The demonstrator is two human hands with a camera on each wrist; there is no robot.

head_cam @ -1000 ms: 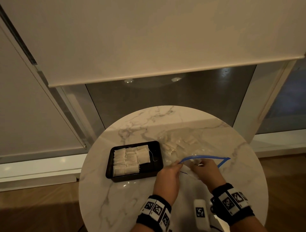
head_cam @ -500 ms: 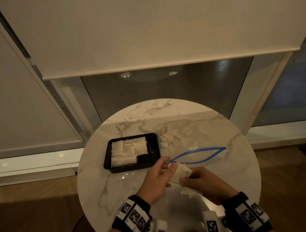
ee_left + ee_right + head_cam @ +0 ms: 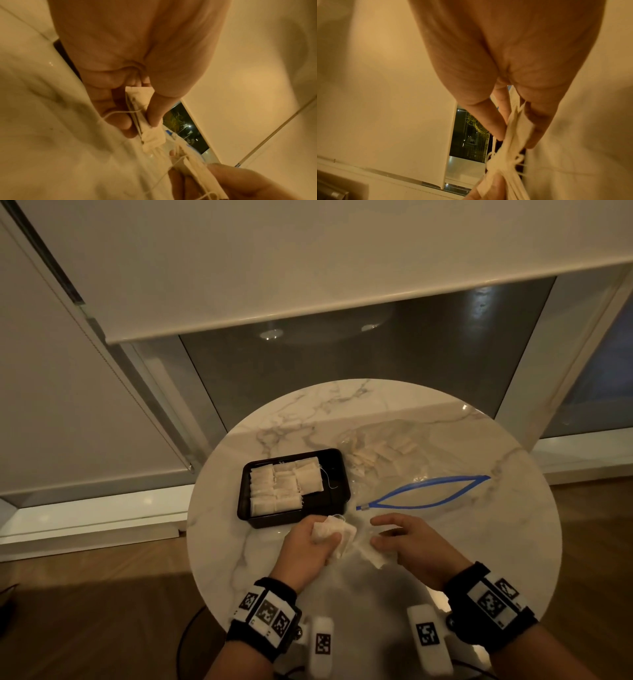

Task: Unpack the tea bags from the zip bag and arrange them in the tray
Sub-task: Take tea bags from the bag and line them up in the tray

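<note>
A black tray on the round marble table holds several white tea bags in its left part. To its right lies the clear zip bag, its blue zip mouth gaping, with more tea bags inside. My left hand grips a bunch of tea bags just in front of the tray; thumb and fingers pinch them. My right hand pinches another tea bag below the zip mouth. Strings run between the two bunches.
The marble table stands against a window with a lowered blind. Bare marble shows in front of the tray and at the right. Wooden floor surrounds the table.
Both hands came out of the bag mouth toward me with tea bags. They have since drawn apart, the left bunch shifting left toward the tray's front edge.
</note>
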